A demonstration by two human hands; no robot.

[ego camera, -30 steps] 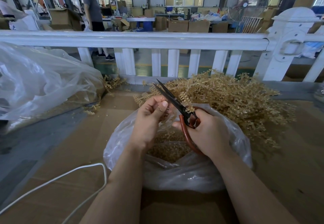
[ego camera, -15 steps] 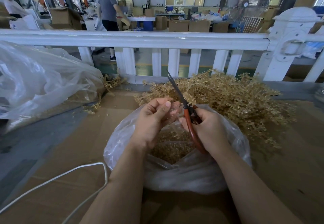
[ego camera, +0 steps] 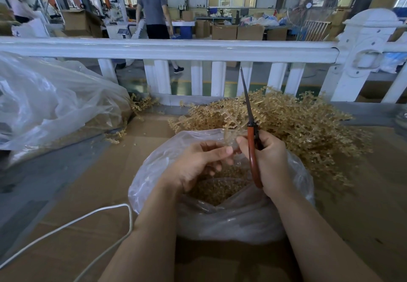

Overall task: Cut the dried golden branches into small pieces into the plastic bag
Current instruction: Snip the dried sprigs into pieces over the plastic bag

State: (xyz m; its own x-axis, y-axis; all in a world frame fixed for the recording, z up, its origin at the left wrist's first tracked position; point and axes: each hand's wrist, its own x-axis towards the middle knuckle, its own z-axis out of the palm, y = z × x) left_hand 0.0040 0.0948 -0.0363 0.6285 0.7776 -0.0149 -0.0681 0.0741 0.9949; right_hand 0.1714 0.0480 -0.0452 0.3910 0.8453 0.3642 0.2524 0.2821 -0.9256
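A clear plastic bag (ego camera: 231, 220) sits open on the cardboard in front of me, with cut golden bits (ego camera: 218, 188) inside. Behind it lies a heap of dried golden branches (ego camera: 304, 127). My right hand (ego camera: 271, 162) grips red-handled scissors (ego camera: 251, 142) over the bag, blades together and pointing up and away. My left hand (ego camera: 198, 162) hovers over the bag mouth, fingers curled, its thumb and fingertips at the stem of a golden sprig (ego camera: 231, 125) that stands beside the blades.
A white fence rail (ego camera: 167, 49) runs across just behind the heap. A large clear bag (ego camera: 50, 105) holding golden material lies at the left. A white cord (ego camera: 66, 226) trails over the cardboard at lower left. Beyond the fence a person (ego camera: 153, 15) walks away.
The scissors' blades have closed and swung from leaning left to nearly upright. My left hand has dropped a little toward the bag. The person behind the fence has moved rightward.
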